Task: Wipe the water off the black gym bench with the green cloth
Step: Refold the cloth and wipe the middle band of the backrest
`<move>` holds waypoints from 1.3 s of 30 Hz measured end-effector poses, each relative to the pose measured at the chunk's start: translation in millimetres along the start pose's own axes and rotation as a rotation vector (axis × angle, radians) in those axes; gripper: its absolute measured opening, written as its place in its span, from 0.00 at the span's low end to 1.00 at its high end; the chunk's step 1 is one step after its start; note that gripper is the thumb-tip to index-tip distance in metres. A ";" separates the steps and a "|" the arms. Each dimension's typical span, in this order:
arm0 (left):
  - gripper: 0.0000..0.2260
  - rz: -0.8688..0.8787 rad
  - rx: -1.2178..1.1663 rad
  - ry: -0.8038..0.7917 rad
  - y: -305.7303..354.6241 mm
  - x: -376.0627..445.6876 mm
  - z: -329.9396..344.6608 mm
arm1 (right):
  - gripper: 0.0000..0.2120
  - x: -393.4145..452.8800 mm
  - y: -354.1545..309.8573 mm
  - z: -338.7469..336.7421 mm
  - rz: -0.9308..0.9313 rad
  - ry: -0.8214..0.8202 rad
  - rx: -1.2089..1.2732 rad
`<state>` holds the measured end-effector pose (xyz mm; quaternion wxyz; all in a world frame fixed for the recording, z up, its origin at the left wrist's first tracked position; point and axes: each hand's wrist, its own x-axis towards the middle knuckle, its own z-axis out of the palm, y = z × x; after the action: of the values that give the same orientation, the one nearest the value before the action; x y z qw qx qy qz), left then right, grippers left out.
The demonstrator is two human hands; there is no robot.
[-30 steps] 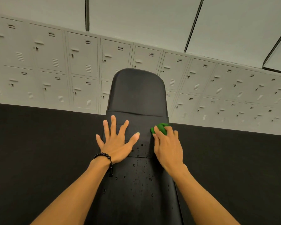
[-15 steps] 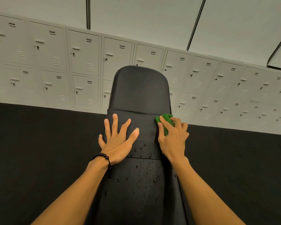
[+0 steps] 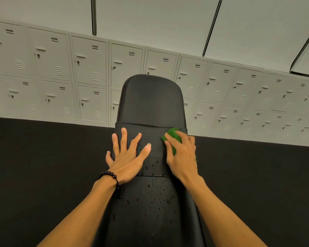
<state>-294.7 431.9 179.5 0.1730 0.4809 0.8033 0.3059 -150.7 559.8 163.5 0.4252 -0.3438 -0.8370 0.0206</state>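
1. The black gym bench (image 3: pixel 151 104) runs up the middle of the view from 6 o'clock toward 12 o'clock; its tabletop is split by a cross seam, and the far pad stands up against the lockers.
2. The left hand (image 3: pixel 128 155) lies flat on the tabletop at about 9 o'clock of the seam area, fingers straight and spread, holding nothing.
3. A black bead bracelet (image 3: pixel 109 177) circles the left wrist.
4. The right hand (image 3: pixel 183 157) sits at about 3 o'clock of the left hand, on the bench's right edge, fingers curled over the green cloth (image 3: pixel 174 135).
5. The cloth is bunched under those fingers and pokes out at the hand's 11 o'clock; it seems to press on the padding, though the hand hides the contact.
6. The two hands are apart, with a bare strip of padding between them.
7. Water drops (image 3: pixel 152 165) bead between the wrists and scatter toward 6 o'clock down the near pad.
8. Grey lockers (image 3: pixel 89 68) line the wall behind, above a dark floor (image 3: pixel 43 166).
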 end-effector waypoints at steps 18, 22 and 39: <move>0.31 0.002 0.009 -0.011 -1.4 2.0 -0.4 | 0.11 27.4 3.6 5.6 0.088 0.010 -0.003; 0.31 0.006 0.002 -0.021 -1.2 1.2 -1.8 | 0.10 4.5 13.5 -4.8 -0.173 -0.088 0.036; 0.32 0.030 -0.032 -0.034 -2.2 0.8 -3.0 | 0.02 38.9 21.0 -12.5 0.053 -0.059 0.083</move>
<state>-298.3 430.9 180.3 0.1896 0.4952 0.7878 0.3132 -145.5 595.7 191.8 0.4134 -0.3471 -0.8383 0.0769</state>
